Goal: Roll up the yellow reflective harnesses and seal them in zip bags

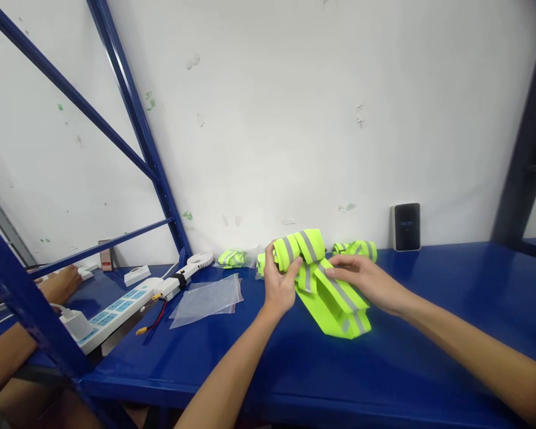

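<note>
— Hi-vis vest (335, 310), lime with grey reflective bands, right there on the blue table (451, 280), just in front of the person?

— That's it. The near end lies flat in layers, and the far end is bunched into a thick fold.

— And the hands?

— Both are on it. The left hand (280, 286) is closed on the fold, its fingers pressed up against the fabric. The right hand (361, 280) comes in from the right, fingers and thumb pinching a reflective band. So the vest is partway folded, and the hands are working that fold now.

— What's off to the left?

— A plastic zip bag (205, 301) lies flat near the vest. Beyond it are a white power strip (120, 313) with a red-and-black wire (154, 319) beside it, and a small white fan (200, 259). Someone else's hand (60, 285) rests at the far left, behind a blue shelf upright (138, 125).

— More vests?

— Two, folded small along the far edge: one left of the fold (231, 258), one right (355, 250). Further right stands a black power bank (406, 226), against a scuffed white wall (268, 119).
</note>
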### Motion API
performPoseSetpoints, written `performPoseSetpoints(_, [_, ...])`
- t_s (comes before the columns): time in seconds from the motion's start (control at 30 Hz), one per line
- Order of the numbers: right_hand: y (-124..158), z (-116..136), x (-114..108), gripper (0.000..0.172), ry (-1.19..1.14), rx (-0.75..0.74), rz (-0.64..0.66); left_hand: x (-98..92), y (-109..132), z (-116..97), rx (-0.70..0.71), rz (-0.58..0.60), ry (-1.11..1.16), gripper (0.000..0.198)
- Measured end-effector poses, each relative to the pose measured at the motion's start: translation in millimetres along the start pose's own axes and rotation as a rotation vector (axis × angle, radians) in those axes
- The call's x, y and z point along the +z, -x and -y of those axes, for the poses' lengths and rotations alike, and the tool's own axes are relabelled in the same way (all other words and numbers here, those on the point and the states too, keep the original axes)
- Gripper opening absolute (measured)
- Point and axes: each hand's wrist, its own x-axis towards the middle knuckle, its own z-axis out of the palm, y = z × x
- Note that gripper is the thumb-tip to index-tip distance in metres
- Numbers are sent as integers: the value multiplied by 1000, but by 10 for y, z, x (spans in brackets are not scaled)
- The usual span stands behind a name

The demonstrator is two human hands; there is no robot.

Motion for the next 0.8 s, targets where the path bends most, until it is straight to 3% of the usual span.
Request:
performPoseSetpoints(0.13, [-45, -37, 54, 28, 126, -141, -121, 96, -71, -87, -21, 44, 59, 43])
performPoseSetpoints(0.23, [-52, -77, 90, 33, 136, -134, -154, 193, -72, -119, -65, 71, 107, 41])
performPoseSetpoints(0.4, [-56, -130, 105, 37, -142, -27, -362, 280, -33, -76, -103, 69, 188, 40])
performPoseSetpoints(0.5, [-66, -152, 81, 52, -277, 23, -313, 237, -37, 22, -150, 125, 235, 43])
performPoseSetpoints(0.6, [-64, -183, 57, 56, -259, 18, -255, 176, -69, 149, -228, 223, 241, 44])
performPoseSetpoints(0.73, [-38, -201, 53, 88, -273, 5, -274, 138, -106, 262, -276, 242, 277, 49])
performPoseSetpoints(0.8, [-20, -188, 53, 84, -369, 84, -174, 129, -114, 283, -264, 228, 270, 51])
